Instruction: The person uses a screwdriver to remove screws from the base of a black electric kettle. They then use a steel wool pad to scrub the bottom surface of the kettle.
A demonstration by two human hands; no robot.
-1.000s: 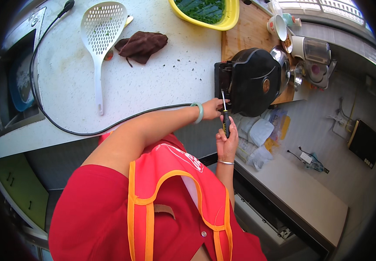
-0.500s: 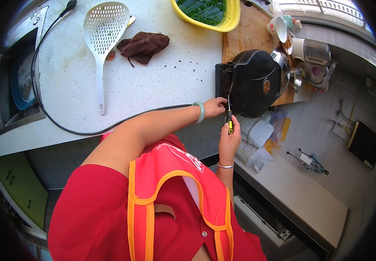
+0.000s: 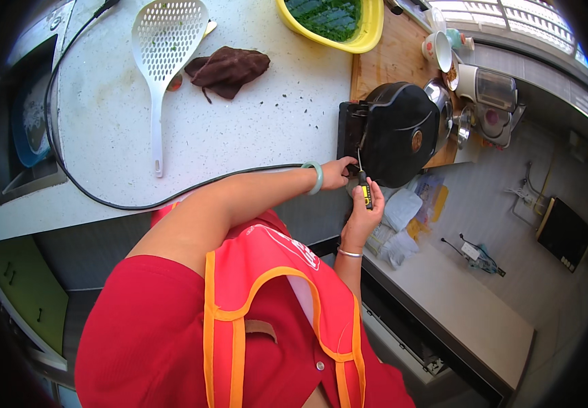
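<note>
A black electric griddle (image 3: 399, 136) stands at the counter's right edge, its hinge side toward the left. My right hand (image 3: 365, 207) is closed round a black-and-yellow screwdriver (image 3: 364, 187), whose metal shaft reaches into that hinge side near the lower corner. Beside the shaft, my left hand (image 3: 338, 171), with a pale green bangle, has curled fingers pinched at the griddle's edge; what they hold is too small to make out. A black cord (image 3: 104, 202) runs along the counter below a white slotted ladle (image 3: 161, 54) and a brown cloth (image 3: 229, 71).
A sink (image 3: 19, 115) is at the left. A yellow basin of greens (image 3: 365, 37) sits by a wooden board (image 3: 372, 64) with bowls (image 3: 437, 49) and a white appliance (image 3: 484, 88). Plastic bags (image 3: 403, 211) lie on a lower ledge (image 3: 484, 319) at the right.
My right hand has risen slightly and shifted right, and more yellow of the screwdriver handle shows. My left hand stays at the griddle's edge.
</note>
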